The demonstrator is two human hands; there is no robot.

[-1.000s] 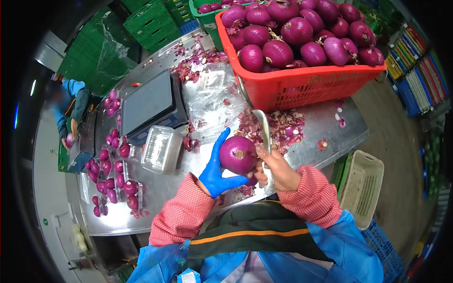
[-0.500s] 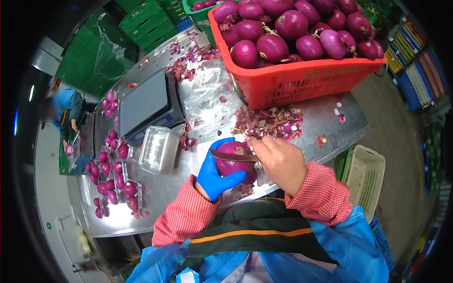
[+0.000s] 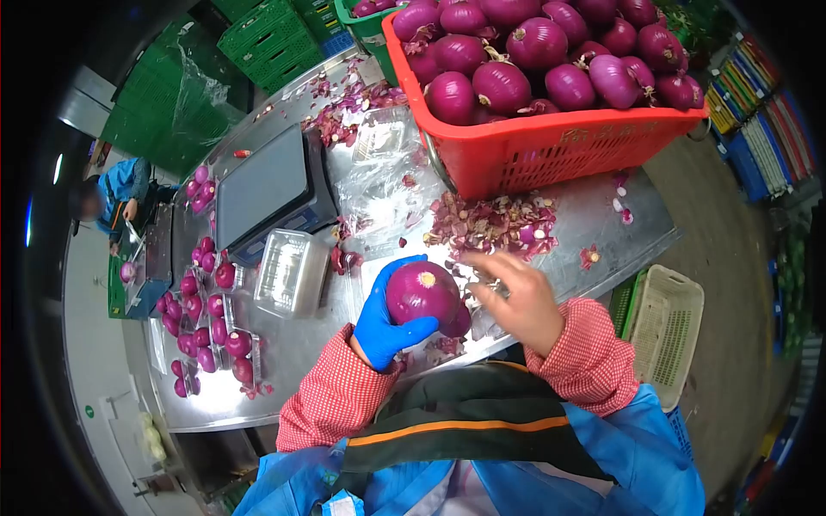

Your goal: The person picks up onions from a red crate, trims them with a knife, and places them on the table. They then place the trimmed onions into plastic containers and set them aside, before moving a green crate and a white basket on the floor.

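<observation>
My left hand [image 3: 385, 320], in a blue glove, is wrapped round the side of a large red onion [image 3: 420, 297]. The onion's pale, cut root end faces up, and its skin looks smooth and shiny. Partly hidden beneath it is another purple onion [image 3: 458, 322]. Just to the right, my bare right hand [image 3: 516, 297] hovers beside the onion with thumb and forefinger apart, slightly blurred. No knife shows in this hand now. Behind the hands lies a heap of onion skins and trimmings [image 3: 482, 225] on the metal table [image 3: 602, 228].
A red crate [image 3: 551, 159] piled with red onions stands at the back. To the left are a scale [image 3: 262, 189], clear plastic trays [image 3: 291, 273] and several packed onions [image 3: 206, 331]. A pale basket [image 3: 667, 331] is at lower right. Another person [image 3: 120, 193] works far left.
The knife that my right hand held across the onion's top is out of sight. My right hand has drawn away to the right and its fingers have opened. The onion's top is now trimmed.
</observation>
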